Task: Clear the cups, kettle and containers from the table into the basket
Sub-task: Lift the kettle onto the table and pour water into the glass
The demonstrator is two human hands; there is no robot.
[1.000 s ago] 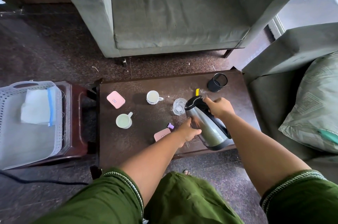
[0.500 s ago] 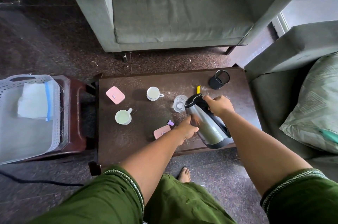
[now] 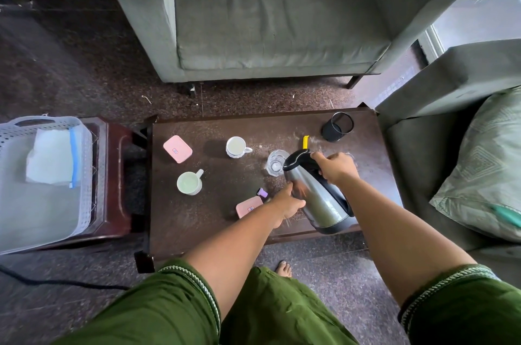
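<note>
Barely started, nothing from the table is in the basket (image 3: 84, 175) yet

Right hand (image 3: 335, 168) grips the kettle (image 3: 315, 198) handle, left hand (image 3: 287, 201) fingers flat against its side; both cups, glass, pink containers sit on the table (image 3: 197, 226).

Steel kettle (image 3: 318, 198), black lid; two pink containers (image 3: 177, 148); white cup (image 3: 235, 146); pale-green cup (image 3: 189, 183); white perforated basket (image 3: 84, 175); dark-brown desk (image 3: 197, 220).
</note>
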